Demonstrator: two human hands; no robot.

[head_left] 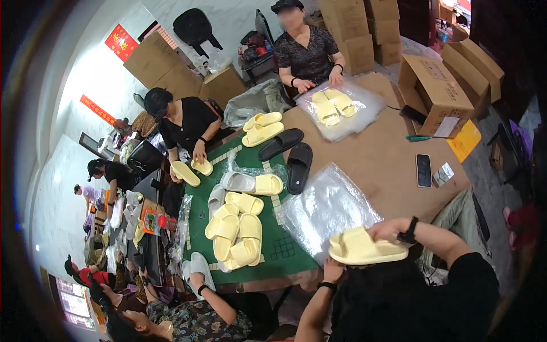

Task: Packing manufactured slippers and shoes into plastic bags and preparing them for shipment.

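The brown table (376,154) spreads wide in front of you, its near-left part covered by a green mat (285,251) with a pale grid pattern. On that mat lies a heap of soft, rounded pale yellow slides (236,231), with two matte black slides (290,154) beyond. A crinkled clear plastic bag (322,208) lies flat just beyond your hands. You hold a pair of pale yellow foam slippers (362,249), stacked and ribbed on the strap, over the table's near edge. Your right hand (387,229) curls its fingers over the top; your left hand (332,271) supports it from beneath, fingers hidden, so I cannot tell their grip.
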